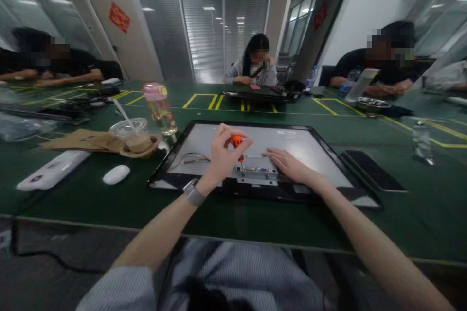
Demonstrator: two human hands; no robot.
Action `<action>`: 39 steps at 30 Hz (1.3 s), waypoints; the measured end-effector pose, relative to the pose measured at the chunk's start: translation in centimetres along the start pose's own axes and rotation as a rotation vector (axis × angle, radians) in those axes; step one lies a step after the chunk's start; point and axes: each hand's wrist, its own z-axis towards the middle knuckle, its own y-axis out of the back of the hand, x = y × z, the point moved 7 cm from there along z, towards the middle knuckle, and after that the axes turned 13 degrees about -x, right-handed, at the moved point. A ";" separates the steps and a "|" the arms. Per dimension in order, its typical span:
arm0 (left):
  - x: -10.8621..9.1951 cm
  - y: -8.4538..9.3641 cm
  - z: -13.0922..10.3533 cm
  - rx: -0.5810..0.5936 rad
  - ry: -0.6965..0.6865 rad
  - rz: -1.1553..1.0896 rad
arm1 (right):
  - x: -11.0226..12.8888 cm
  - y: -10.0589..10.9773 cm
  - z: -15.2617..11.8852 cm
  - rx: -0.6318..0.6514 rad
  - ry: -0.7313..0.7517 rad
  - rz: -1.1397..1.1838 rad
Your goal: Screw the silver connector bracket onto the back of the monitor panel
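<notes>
My left hand (224, 153) pinches the orange handle of a screwdriver (238, 141) between thumb and fingers. The tool stands nearly upright, its tip down at a small metal bracket with connector ports (257, 171). That bracket sits at the near edge of a flat display panel (310, 155), which lies with its silvery back up in a black frame. To the right of the bracket, my right hand (288, 164) rests flat on the panel with fingers stretched out. A few thin wires (195, 157) show on the panel's left side. Any screw under the tip is too small to see.
Left of the panel are a white mouse (116, 174), a white power strip-like block (53, 170), a plastic cup with straw (133, 131) and a pink-lidded bottle (159, 109). A dark phone (374, 170) lies at right. Several people sit around the green table (233, 223).
</notes>
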 end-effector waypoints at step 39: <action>1.0 -0.2 -0.3 0.036 0.117 -0.044 | 0.3 0.3 0.1 -0.012 -0.004 0.014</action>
